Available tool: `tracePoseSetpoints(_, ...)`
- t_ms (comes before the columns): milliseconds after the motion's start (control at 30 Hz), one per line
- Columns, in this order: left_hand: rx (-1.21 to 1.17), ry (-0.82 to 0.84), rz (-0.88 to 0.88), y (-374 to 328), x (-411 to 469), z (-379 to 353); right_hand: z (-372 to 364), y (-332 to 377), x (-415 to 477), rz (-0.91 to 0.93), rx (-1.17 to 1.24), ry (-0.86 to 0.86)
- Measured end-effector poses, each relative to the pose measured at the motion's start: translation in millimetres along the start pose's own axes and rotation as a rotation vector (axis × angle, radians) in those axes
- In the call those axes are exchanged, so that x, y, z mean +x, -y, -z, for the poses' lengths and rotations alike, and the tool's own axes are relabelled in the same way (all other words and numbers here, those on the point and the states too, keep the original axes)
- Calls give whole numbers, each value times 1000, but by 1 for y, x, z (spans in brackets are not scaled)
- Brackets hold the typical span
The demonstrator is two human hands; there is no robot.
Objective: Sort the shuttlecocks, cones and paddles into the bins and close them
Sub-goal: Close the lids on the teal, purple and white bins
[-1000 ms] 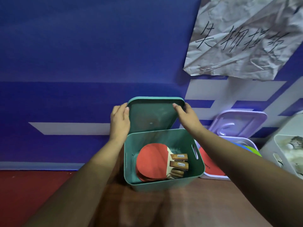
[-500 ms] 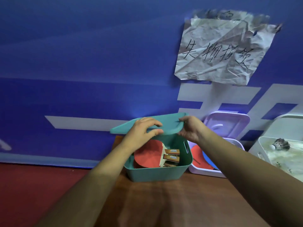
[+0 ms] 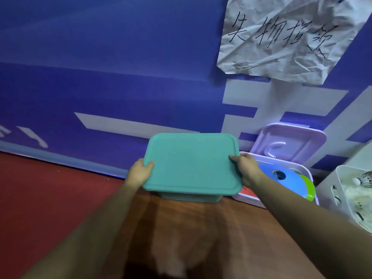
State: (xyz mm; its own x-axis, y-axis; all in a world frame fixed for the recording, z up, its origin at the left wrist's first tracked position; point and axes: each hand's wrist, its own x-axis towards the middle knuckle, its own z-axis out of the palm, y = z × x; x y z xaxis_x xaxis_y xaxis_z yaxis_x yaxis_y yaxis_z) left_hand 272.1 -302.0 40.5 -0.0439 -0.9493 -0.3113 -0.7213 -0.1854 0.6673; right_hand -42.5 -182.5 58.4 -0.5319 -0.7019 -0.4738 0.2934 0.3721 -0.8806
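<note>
A teal lid [image 3: 192,162] lies flat over the teal bin [image 3: 189,197], hiding the paddles inside. My left hand [image 3: 140,173] grips the lid's left edge, thumb on top. My right hand [image 3: 244,168] grips its right edge. To the right, a lilac bin [image 3: 249,199] stands with its lid [image 3: 287,144] leaning up against the wall; it holds a blue cone [image 3: 278,175], a green cone [image 3: 307,187] and a red one [image 3: 248,192]. At the far right, an open white bin [image 3: 342,190] holds shuttlecocks [image 3: 363,180].
The bins stand on a brown wooden table [image 3: 201,228] against a blue and white wall banner [image 3: 120,87]. A crumpled paper sign [image 3: 281,37] with handwriting hangs above them. Red floor [image 3: 50,198] lies to the left.
The teal lid swung down from upright against the wall to flat on the bin, covering the red paddles. Both hands shifted to its side edges.
</note>
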Motion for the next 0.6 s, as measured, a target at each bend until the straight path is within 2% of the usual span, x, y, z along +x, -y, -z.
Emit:
tracePoseSetpoints(133,34,-68,14,8,-1,-22,4,-16,19,101,-301,-159)
tracePoseSetpoints(433,90,-140,37,8,13,-48,5,-36,49,301,-696,-193)
tracePoseSetpoints(600,94,-153,-21,8,19,-46,-1,-39,54,350,-756,-190)
